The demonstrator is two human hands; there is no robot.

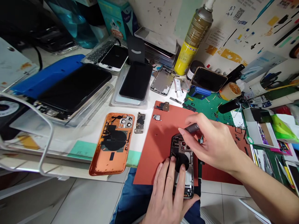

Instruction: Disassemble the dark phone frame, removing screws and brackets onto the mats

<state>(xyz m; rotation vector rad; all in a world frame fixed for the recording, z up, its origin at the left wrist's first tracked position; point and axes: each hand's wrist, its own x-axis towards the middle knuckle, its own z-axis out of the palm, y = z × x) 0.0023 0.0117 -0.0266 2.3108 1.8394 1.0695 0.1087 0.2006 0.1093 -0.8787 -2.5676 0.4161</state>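
Observation:
An opened phone housing [188, 174] with a dark frame lies on the red-brown mat [149, 149]. My left hand [168, 189] rests on its lower part, fingers spread over the black round coil. Above the housing's top end, my right hand [207, 140] pinches a short dark object [192, 128], whose lower end is hard to make out. Small metal parts [157, 117] and a camera module [165, 106] sit at the mat's upper left. Left of the mat are a logic board [140, 123] and an orange phone back [114, 140].
Phones [136, 80] on plastic trays stand at the left and back. A yellow spray can [192, 40] rises behind the mat. A phone leans on a blue stand [201, 91]. Tweezers [268, 163] and a white box [261, 137] are at the right.

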